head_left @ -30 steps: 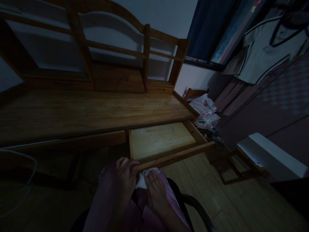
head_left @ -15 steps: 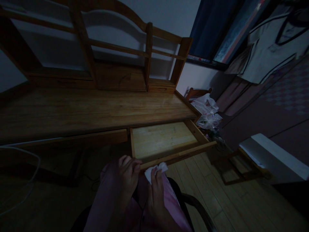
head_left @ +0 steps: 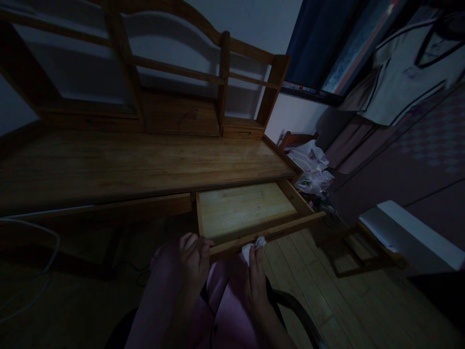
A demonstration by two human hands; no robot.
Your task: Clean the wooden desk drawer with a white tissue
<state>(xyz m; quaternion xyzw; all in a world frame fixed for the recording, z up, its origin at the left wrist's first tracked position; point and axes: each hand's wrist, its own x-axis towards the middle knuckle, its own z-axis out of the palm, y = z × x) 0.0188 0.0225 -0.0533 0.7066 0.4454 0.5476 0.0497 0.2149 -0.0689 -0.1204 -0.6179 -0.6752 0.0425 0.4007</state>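
Note:
A wooden desk has a shallow drawer pulled out; its pale bottom is bare. My left hand is closed on the drawer's front edge near its left corner. My right hand is closed on a small crumpled white cloth and presses it against the drawer's front panel. I sit on a dark chair with pink-clad legs below the hands.
A wooden hutch with shelves stands on the desk's back. White plastic bags lie on a chair right of the desk. A low wooden stool and a white box sit on the plank floor. A cable loops at left.
My right hand has lifted the white cloth from my lap and moved it right, up against the drawer's front panel. My left hand has kept its grip on the drawer.

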